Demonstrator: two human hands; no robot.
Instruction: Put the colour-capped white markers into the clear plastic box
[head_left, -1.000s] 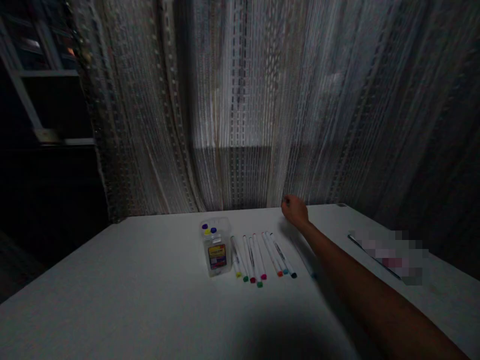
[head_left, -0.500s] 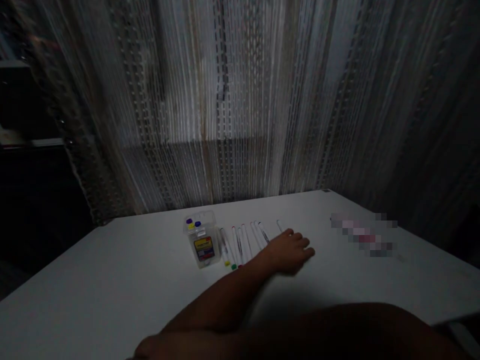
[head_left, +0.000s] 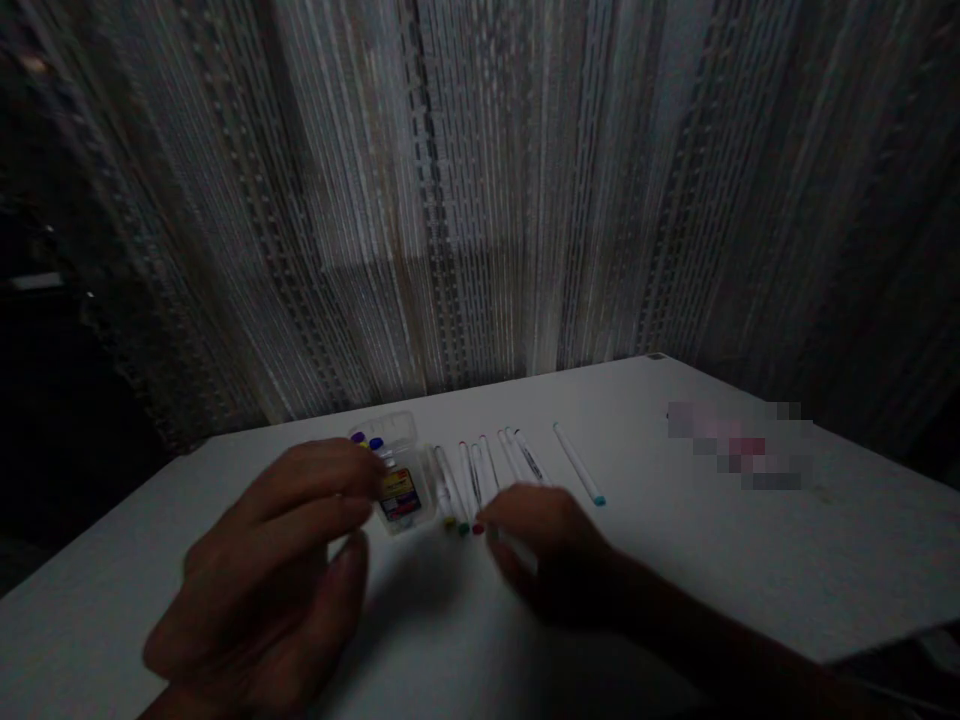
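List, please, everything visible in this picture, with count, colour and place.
Table: 1, white, lower part of view
Curtain: 1 or more, grey, behind table
Box: 1, clear, lid open, on table left of centre
Boxed markers: at least 3, purple, yellow, blue, inside
Marker row: several, partly hidden; white with colours, right of box
Separate marker: 1, white and teal, right of row
Blurred patch: 1, pinkish, table's right side; contents unclear
Left hand: 1, shadowed, near box
Right hand: 1, shadowed, near row

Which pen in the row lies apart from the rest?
The turquoise-capped pen at the row's right end; a gap separates it from the other pens, which lie closer together.
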